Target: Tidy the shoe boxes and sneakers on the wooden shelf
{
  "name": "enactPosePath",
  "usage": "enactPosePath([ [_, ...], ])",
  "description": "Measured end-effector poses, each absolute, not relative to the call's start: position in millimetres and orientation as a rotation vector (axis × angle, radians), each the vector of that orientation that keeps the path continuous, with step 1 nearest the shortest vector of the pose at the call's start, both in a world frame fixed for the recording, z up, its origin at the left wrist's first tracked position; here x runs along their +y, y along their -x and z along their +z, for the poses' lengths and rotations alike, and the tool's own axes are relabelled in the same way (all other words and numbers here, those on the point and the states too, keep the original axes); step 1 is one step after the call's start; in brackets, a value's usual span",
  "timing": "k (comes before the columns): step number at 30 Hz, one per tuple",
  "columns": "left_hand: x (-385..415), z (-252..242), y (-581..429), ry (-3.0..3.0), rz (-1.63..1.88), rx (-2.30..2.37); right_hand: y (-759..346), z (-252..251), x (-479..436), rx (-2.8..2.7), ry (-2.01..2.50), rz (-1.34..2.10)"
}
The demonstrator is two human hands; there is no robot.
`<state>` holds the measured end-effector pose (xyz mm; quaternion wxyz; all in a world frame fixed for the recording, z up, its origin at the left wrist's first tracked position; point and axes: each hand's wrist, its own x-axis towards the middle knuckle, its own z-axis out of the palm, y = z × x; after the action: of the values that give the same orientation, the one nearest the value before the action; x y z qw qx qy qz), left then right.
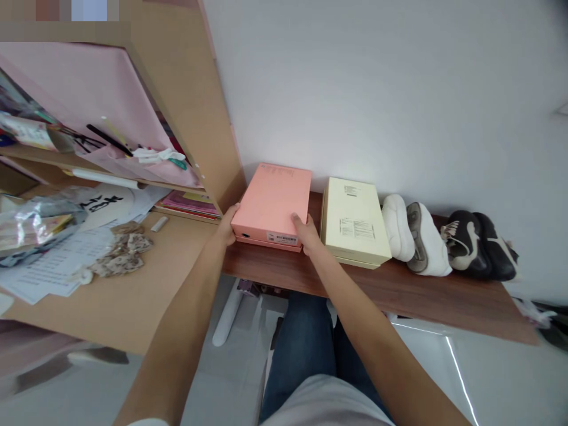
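A pink shoe box (271, 201) lies on a dark wooden shelf (355, 287) against the white wall. My left hand (227, 228) grips its near left corner, fingers curled round the edge. My right hand (306, 234) grips its near right corner, thumb on the lid. Right beside it lies a pale yellow shoe box (354, 220) with a printed label.
A pair of white shoes (415, 235) and a pair of black shoes (479, 244) stand in a row to the right of the boxes. On the left, a light wooden desk (133, 296) holds papers, a plastic bag and cloth; above it are shelves with books.
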<state>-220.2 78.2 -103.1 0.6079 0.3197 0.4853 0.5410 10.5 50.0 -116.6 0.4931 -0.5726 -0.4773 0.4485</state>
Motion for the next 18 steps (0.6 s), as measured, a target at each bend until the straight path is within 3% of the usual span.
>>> enactPosePath([
  [11,65,-83,243,-0.606,1.074,1.142,-8,-106,21,-1.020,1.306,1.307],
  [18,48,-69,251,-0.650,1.149,1.103,-3,-102,10,-1.314,1.450,0.941],
])
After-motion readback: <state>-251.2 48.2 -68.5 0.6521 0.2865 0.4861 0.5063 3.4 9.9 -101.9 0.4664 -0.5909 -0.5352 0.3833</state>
